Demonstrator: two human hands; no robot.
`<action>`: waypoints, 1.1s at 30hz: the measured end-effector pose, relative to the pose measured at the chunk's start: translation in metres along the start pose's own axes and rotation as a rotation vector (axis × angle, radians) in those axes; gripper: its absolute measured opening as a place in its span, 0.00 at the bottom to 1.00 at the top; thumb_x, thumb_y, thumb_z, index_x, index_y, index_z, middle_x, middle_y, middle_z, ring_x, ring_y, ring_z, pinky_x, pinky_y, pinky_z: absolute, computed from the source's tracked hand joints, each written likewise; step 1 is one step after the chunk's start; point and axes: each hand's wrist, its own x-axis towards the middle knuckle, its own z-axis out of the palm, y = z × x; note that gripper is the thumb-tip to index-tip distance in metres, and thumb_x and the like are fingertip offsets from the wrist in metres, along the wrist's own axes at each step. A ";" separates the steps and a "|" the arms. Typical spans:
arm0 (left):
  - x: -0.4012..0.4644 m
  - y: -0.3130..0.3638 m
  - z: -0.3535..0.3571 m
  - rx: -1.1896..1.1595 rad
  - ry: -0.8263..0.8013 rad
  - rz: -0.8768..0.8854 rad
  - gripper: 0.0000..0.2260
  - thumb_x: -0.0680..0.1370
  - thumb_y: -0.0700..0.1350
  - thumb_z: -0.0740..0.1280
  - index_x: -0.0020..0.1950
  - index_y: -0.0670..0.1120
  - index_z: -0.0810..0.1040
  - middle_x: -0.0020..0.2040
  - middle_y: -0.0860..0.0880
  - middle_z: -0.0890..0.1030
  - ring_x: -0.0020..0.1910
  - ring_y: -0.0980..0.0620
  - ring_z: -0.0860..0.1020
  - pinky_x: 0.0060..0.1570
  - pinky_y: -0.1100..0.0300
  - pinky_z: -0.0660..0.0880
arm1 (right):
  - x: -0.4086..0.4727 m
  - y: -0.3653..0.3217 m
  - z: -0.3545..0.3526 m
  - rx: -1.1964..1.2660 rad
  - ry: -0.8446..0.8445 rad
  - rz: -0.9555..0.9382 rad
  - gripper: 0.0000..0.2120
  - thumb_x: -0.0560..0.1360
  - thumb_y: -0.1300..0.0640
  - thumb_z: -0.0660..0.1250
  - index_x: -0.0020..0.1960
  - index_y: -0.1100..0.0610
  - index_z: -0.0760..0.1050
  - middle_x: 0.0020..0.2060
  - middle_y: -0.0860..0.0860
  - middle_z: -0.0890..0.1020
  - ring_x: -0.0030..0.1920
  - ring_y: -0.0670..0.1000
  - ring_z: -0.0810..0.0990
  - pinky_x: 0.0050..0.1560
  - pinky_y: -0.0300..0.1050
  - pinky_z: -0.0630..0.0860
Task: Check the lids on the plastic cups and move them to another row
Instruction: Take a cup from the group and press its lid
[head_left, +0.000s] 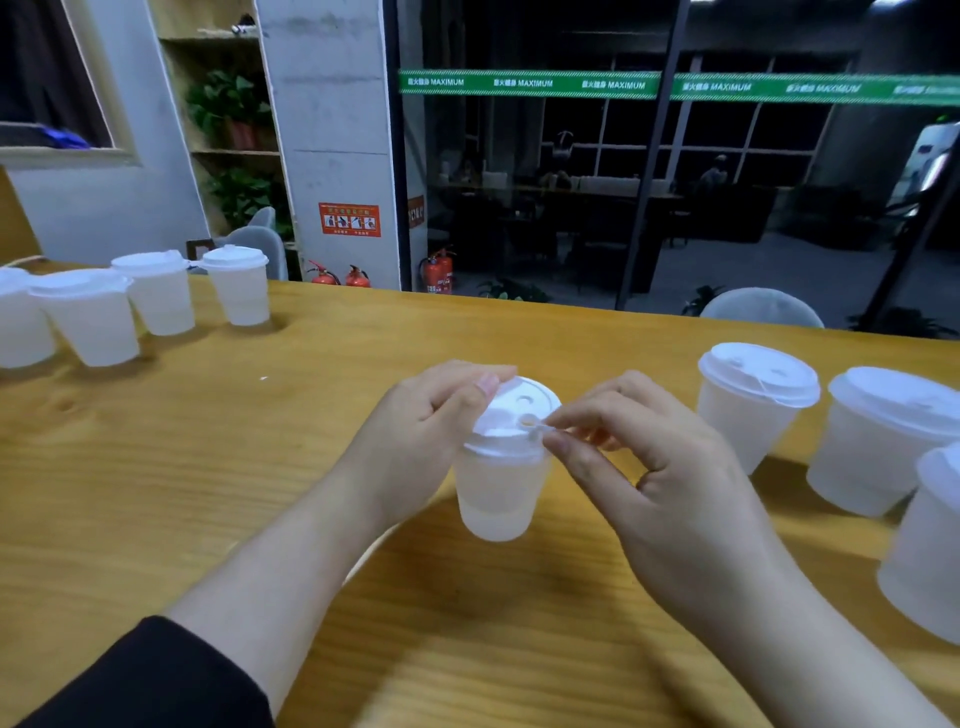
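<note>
Both hands meet at the centre cup (498, 488) on the tabletop (156, 467): left hand (415, 436) grips its lid (514, 415) edge; right hand (654, 478) pinches the lid's small tab.

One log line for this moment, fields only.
phase: lid check | left hand: steadying lid | right hand: pinching lid tab | cup: on table

We steady the cup (498, 488) with left hand (421, 431); right hand (660, 483) pinches its lid (511, 415) tab on the table (208, 467).
</note>
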 end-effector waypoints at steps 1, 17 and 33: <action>0.000 0.000 -0.001 0.007 0.001 0.010 0.19 0.81 0.55 0.58 0.63 0.53 0.84 0.57 0.63 0.83 0.60 0.64 0.78 0.53 0.73 0.71 | 0.002 -0.001 0.000 -0.003 0.020 0.003 0.07 0.79 0.48 0.66 0.51 0.48 0.83 0.46 0.40 0.78 0.51 0.46 0.78 0.49 0.40 0.74; -0.001 -0.001 0.001 0.149 0.014 0.124 0.21 0.81 0.53 0.58 0.63 0.47 0.85 0.58 0.63 0.81 0.61 0.69 0.75 0.58 0.73 0.70 | 0.000 -0.018 -0.011 -0.322 -0.135 0.022 0.08 0.79 0.43 0.63 0.55 0.43 0.76 0.46 0.37 0.74 0.49 0.42 0.73 0.46 0.34 0.69; 0.000 -0.006 0.002 0.206 0.005 0.177 0.33 0.80 0.63 0.53 0.54 0.34 0.82 0.54 0.45 0.84 0.55 0.50 0.80 0.55 0.49 0.74 | 0.005 -0.037 -0.017 -0.600 -0.212 0.018 0.16 0.76 0.32 0.59 0.52 0.41 0.75 0.42 0.40 0.74 0.43 0.48 0.73 0.38 0.49 0.73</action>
